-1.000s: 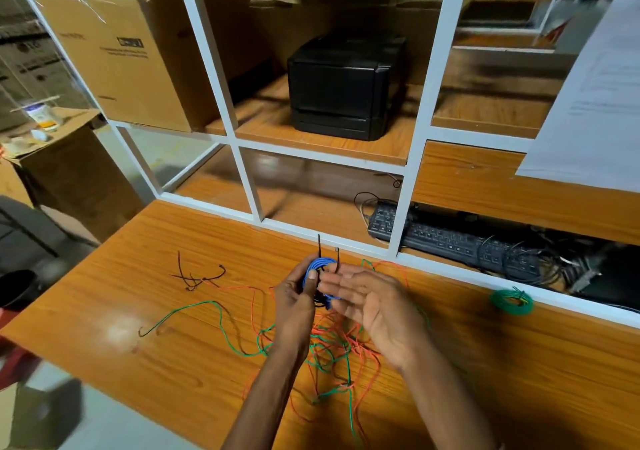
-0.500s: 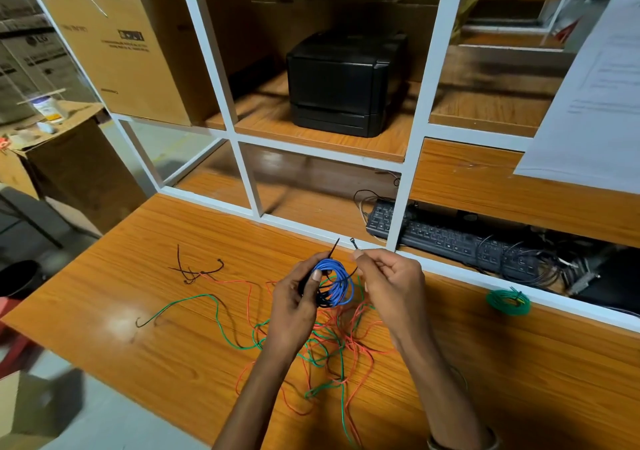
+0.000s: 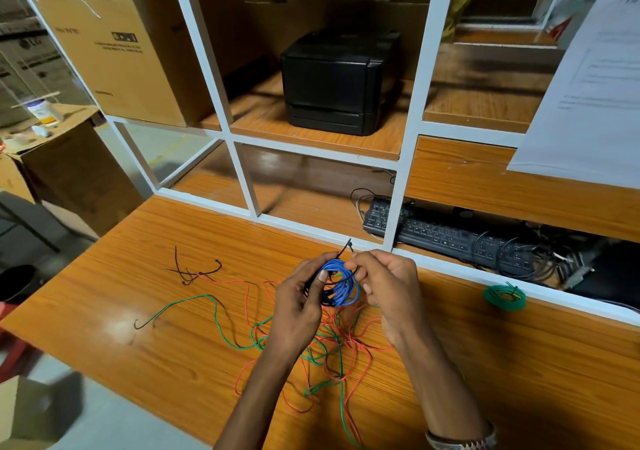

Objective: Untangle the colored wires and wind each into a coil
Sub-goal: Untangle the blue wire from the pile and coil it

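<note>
Even indoor light, edges warped, corners blurred.

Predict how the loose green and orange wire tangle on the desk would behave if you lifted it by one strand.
The tangle would probably come up floppy, since its thin strands lie in slack curves. It likely drags neighbouring loops along, because green and orange cross repeatedly. It looks light, so it should slide easily on the smooth desk.

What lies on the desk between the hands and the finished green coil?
Bare desk in the head view: nothing lies between the right hand and the green coil.

Bare forearms; a metal-link wristwatch (image 3: 460, 441) on the right wrist.
</note>
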A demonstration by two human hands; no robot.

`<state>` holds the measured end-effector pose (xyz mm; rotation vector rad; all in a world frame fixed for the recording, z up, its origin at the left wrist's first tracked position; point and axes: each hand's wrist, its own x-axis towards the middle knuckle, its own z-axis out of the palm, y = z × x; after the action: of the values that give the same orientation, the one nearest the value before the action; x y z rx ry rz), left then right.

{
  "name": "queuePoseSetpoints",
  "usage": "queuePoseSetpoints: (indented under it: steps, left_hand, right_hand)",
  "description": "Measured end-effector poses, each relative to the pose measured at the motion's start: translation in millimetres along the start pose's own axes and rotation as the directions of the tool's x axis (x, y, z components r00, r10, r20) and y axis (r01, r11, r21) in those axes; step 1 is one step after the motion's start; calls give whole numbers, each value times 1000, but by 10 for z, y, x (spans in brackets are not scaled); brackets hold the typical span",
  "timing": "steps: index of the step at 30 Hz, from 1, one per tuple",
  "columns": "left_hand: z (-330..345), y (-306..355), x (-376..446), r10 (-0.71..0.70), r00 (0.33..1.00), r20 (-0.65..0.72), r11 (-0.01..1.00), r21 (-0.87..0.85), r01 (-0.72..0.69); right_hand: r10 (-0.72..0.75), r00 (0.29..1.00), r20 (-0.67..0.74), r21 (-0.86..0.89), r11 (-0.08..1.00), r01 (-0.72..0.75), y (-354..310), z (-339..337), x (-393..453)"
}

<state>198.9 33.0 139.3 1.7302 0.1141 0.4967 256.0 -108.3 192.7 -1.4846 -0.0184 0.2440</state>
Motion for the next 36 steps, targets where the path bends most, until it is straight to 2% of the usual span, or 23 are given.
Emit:
queuePoseSetpoints:
  steps: [4, 9, 14, 20, 31, 36]
  left_hand:
    - [-10, 7, 19, 10, 1000, 11, 1000, 14, -10]
    - [-11, 5, 28, 11, 1000, 6, 999, 30, -11]
    - [17, 21, 27, 16, 1000, 22, 1000, 14, -16]
    - [25, 21, 15, 7, 1000, 18, 1000, 6, -7]
    - [45, 44, -4, 32, 998, 45, 999, 35, -34]
    - [10, 70, -6, 60, 993, 106, 996, 60, -67]
  right_hand:
    - [69, 998, -1, 31, 997, -69, 5, -9, -11]
    - [10, 1000, -30, 90, 996, -7, -63, -49, 9]
    - [53, 999, 0, -18, 998, -53, -17, -56, -13]
    - [8, 1000, -28, 57, 998, -6, -63, -96, -1]
    - [101, 995, 18, -62, 993, -99, 7, -46, -20]
    - [127, 983, 134, -162, 981, -105, -29, -155, 17]
